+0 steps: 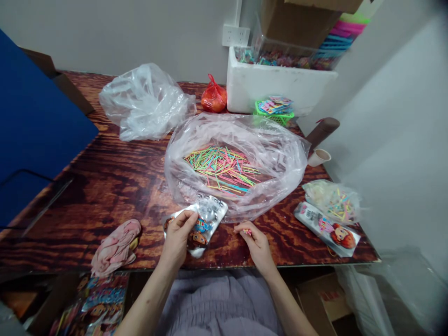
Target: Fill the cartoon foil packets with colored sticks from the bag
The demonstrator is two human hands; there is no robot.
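My left hand (pixel 182 228) pinches a silvery foil packet (pixel 214 210) printed with a cartoon doll, at the table's front. To its right, my right hand (pixel 255 240) is closed around a small bunch of thin coloured sticks (pixel 247 231); only their pink and yellow ends show. Just beyond both hands lies a large, wide-mouthed clear plastic bag (pixel 287 179), its rim spread out. Many loose pink, yellow, green and blue sticks (pixel 224 165) are heaped inside it. Whether the packet's mouth is parted cannot be made out.
A pink cloth (pixel 117 247) lies at front left. On the right are a doll-printed packet (pixel 329 228), a small bag of sticks (pixel 338 203), a paper cup (pixel 319 157) and a brown flask (pixel 322 132). Behind stand a red bag (pixel 214 97), green basket (pixel 276 116) and white foam box (pixel 276 86).
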